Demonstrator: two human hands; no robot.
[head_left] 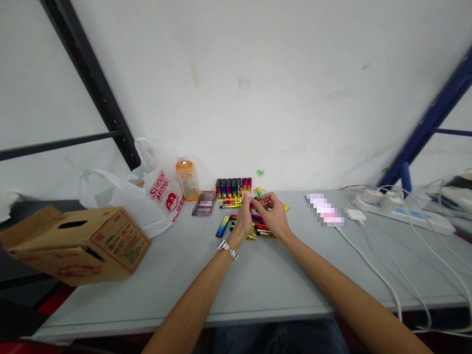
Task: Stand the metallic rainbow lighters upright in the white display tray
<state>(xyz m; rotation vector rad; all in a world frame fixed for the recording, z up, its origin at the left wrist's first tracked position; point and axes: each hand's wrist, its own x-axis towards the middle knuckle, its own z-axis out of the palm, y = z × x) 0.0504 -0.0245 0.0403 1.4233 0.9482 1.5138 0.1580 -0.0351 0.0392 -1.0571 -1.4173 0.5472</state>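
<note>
My left hand (244, 216), with a metal-banded watch or bracelet (228, 250) at its wrist, is closed, its fingertips brought up against those of my right hand. My right hand (273, 215) is pinched closed too. Between the fingertips is a small item with a bit of red and dark colour, too hidden to name. Beneath and around both hands lie several loose, shiny, slim pieces that look like lighters, among them a blue-and-yellow lighter-like piece (222, 226). Just behind the hands, rows of similar multicoloured pieces (228, 189) stand upright, packed together.
Left of the hands are a blurred-out dark phone-like object (204, 203), an orange drink bottle (187, 178), a white plastic bag (155, 196) and a cardboard box (77, 243). On the right are a blurred phone-like object (326, 210), a white charger (356, 215), a power strip (416, 216) and trailing white cables (376, 270).
</note>
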